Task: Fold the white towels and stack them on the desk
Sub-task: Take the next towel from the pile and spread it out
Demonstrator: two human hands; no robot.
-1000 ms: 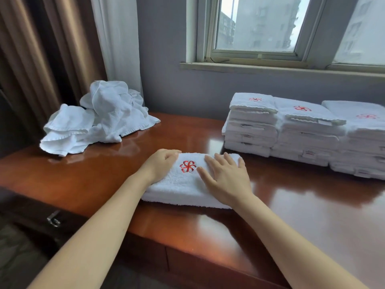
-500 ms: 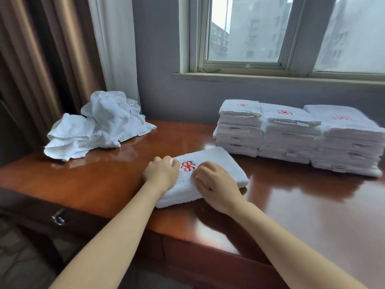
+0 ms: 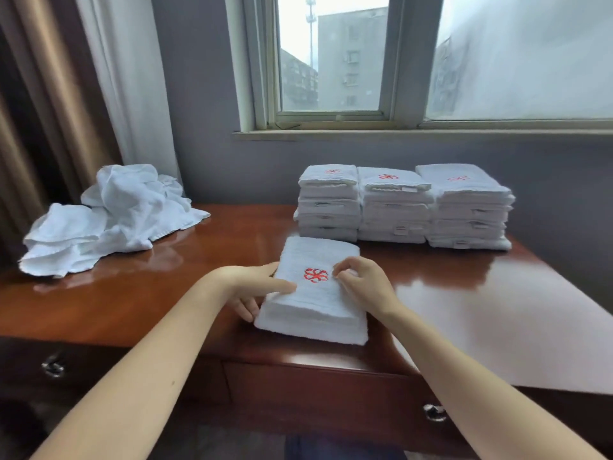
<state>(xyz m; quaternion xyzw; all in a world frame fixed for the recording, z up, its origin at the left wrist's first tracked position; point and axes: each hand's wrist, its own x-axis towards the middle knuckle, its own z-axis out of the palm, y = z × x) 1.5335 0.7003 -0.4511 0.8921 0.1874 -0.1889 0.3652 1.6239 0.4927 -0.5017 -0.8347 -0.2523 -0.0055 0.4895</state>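
Folded white terry towel [image 3: 315, 310], red emblem, now turned lengthwise; left hand [image 3: 255, 288] and right hand [image 3: 365, 283] grip its sides, fingers curled.

The folded white terry towel w/ red embroidered logo [image 3: 315, 300] has turned from crosswise to lengthwise. Left hand [image 3: 252, 290], flat on top before, now grips its left edge; right hand [image 3: 363, 283] has curled its fingers.

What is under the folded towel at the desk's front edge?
The desk shows around the folded towel; fingers of the left hand reach beneath its left edge. Anything beneath its middle is covered by the towel itself.
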